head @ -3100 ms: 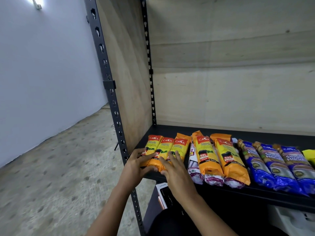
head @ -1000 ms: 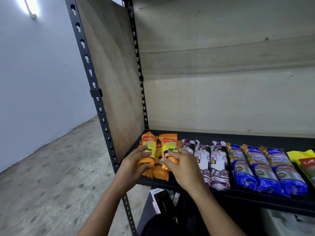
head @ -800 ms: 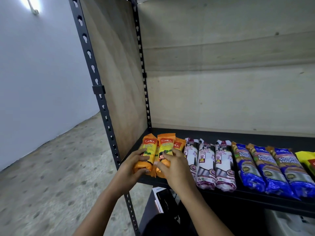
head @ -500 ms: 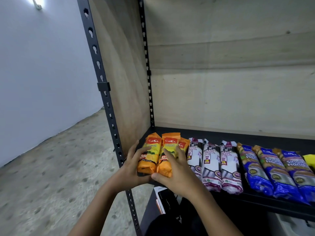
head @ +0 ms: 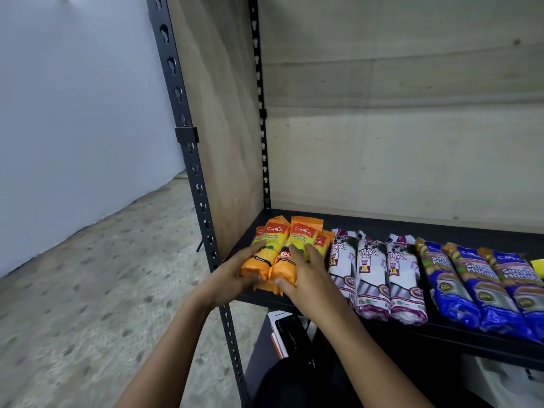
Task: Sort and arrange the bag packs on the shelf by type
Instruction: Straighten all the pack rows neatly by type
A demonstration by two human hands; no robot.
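Because types are being grouped, the orange garbage-bag packs (head: 279,254) are squared up at the left end of the shelf (head: 382,226), gripped by left hand (head: 232,278) and right hand (head: 309,275), fingers curled round them. Others apparently lie beneath.

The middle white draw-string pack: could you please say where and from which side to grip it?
Probably the near end of the middle white pack, from the front. It lies lengthwise, close between the left white pack and right white pack, blocking its long sides; that end lies by the shelf edge.
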